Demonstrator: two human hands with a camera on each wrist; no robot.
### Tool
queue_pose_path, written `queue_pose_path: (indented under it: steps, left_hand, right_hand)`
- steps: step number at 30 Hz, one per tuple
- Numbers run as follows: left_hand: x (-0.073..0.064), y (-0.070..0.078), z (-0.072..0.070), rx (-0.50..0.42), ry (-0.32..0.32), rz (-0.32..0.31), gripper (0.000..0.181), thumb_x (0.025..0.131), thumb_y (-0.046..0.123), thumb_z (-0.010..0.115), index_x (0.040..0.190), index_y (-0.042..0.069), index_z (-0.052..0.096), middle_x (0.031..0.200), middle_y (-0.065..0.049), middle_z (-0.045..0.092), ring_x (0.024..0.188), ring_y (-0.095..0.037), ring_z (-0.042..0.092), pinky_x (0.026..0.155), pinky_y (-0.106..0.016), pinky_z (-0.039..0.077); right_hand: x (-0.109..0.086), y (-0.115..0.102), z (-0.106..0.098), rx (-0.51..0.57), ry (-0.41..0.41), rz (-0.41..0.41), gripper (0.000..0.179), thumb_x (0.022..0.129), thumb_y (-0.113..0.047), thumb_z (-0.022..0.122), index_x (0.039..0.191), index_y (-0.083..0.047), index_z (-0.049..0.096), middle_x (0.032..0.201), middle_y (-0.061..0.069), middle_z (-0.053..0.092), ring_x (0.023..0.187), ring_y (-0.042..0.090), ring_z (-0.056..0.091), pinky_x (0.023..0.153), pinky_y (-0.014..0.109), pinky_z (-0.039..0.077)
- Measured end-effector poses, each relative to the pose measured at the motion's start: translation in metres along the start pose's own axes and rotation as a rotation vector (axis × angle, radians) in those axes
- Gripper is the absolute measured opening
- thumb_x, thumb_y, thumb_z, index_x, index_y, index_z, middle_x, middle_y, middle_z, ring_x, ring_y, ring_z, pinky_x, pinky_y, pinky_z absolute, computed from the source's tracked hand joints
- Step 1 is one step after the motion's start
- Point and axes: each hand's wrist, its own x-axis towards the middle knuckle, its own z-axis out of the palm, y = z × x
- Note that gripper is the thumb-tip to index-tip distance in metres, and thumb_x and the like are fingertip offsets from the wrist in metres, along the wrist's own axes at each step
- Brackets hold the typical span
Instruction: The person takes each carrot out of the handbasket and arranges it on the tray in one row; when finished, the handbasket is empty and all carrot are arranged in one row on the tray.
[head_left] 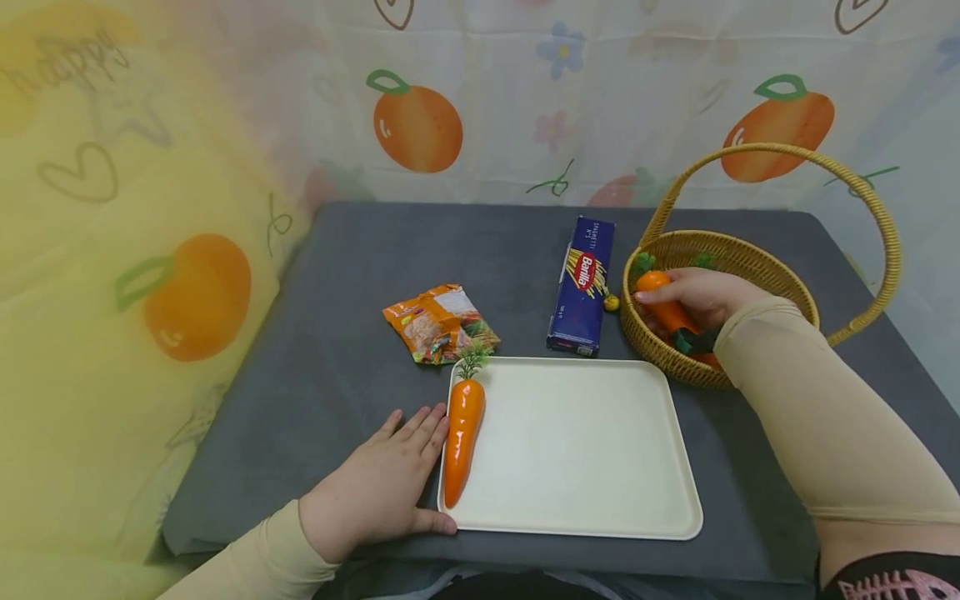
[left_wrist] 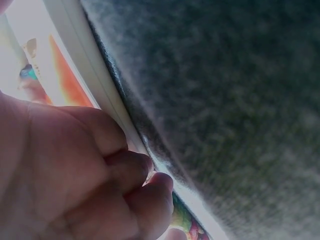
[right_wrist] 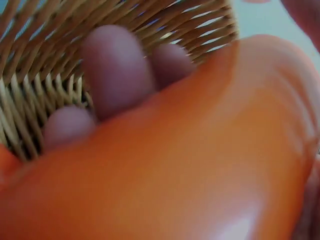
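Observation:
Over the wicker basket (head_left: 705, 242), my right hand (head_left: 705, 293) grips an orange carrot (head_left: 672, 317). The right wrist view shows the carrot (right_wrist: 175, 165) close up, with fingertips (right_wrist: 117, 70) curled behind it and woven wicker beyond. More orange shows lower in the basket, partly hidden by the hand. A second carrot (head_left: 465, 433) with a leafy green top lies along the left side of the cream tray (head_left: 577, 450). My left hand (head_left: 382, 475) rests at the tray's left edge, fingers extended, fingertips and thumb against the rim.
Behind the tray lies a crinkled orange food packet (head_left: 438, 323). A blue Barilla spaghetti box (head_left: 581, 283) lies left of the basket, with a small yellow object (head_left: 611, 302) between them. The basket's tall handle (head_left: 888, 242) arches upward. A printed curtain (head_left: 510, 100) hangs behind the grey table (head_left: 360, 250).

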Motion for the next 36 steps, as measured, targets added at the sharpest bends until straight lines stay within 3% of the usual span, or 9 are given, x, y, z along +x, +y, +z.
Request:
queue_pose_path:
  steps: [5, 11, 20, 29, 36]
  left_hand:
    - [0.001, 0.0, 0.0, 0.001, -0.005, -0.005, 0.134, 0.08, 0.094, 0.066, 0.175, 0.008, 0.029, 0.185, -0.009, 0.021, 0.17, -0.03, 0.027, 0.136, -0.063, 0.023]
    - [0.003, 0.0, -0.001, 0.001, -0.01, -0.009, 0.136, 0.078, 0.095, 0.066, 0.175, 0.008, 0.029, 0.185, -0.009, 0.022, 0.17, -0.03, 0.026, 0.136, -0.063, 0.022]
    - [0.002, 0.0, 0.0, 0.006, -0.008, -0.01, 0.133, 0.08, 0.092, 0.069, 0.175, 0.008, 0.029, 0.184, -0.009, 0.023, 0.17, -0.031, 0.025, 0.137, -0.063, 0.02]
    - [0.001, 0.001, -0.003, 0.016, -0.002, -0.003, 0.133, 0.08, 0.093, 0.068, 0.175, 0.006, 0.03, 0.184, -0.01, 0.025, 0.17, -0.032, 0.027, 0.137, -0.064, 0.021]
    - [-0.001, 0.001, -0.004, 0.019, -0.006, 0.003, 0.133, 0.08, 0.094, 0.067, 0.174, 0.006, 0.031, 0.183, -0.011, 0.027, 0.17, -0.032, 0.026, 0.136, -0.065, 0.02]
  right_hand:
    - [-0.012, -0.001, 0.003, 0.113, 0.031, -0.1, 0.019, 0.117, -0.019, 0.055, 0.135, -0.012, 0.052, 0.103, -0.001, 0.069, 0.094, 0.021, 0.067, 0.089, 0.035, 0.061]
    - [-0.034, -0.005, 0.011, 0.31, 0.059, -0.258, 0.018, 0.114, -0.012, 0.059, 0.129, -0.018, 0.067, 0.106, 0.004, 0.077, 0.096, 0.025, 0.076, 0.087, 0.036, 0.064]
    - [-0.063, -0.005, 0.017, 0.524, 0.003, -0.498, 0.025, 0.114, -0.004, 0.055, 0.131, -0.013, 0.072, 0.11, 0.01, 0.077, 0.098, 0.029, 0.08, 0.088, 0.04, 0.067]
    - [-0.077, -0.004, 0.054, 0.55, -0.024, -0.657, 0.027, 0.114, -0.004, 0.055, 0.136, -0.011, 0.069, 0.116, 0.011, 0.079, 0.102, 0.03, 0.079, 0.094, 0.043, 0.066]
    - [-0.079, -0.002, 0.101, 0.528, -0.067, -0.637, 0.027, 0.114, -0.007, 0.056, 0.139, -0.012, 0.065, 0.118, 0.007, 0.078, 0.107, 0.026, 0.079, 0.097, 0.042, 0.065]
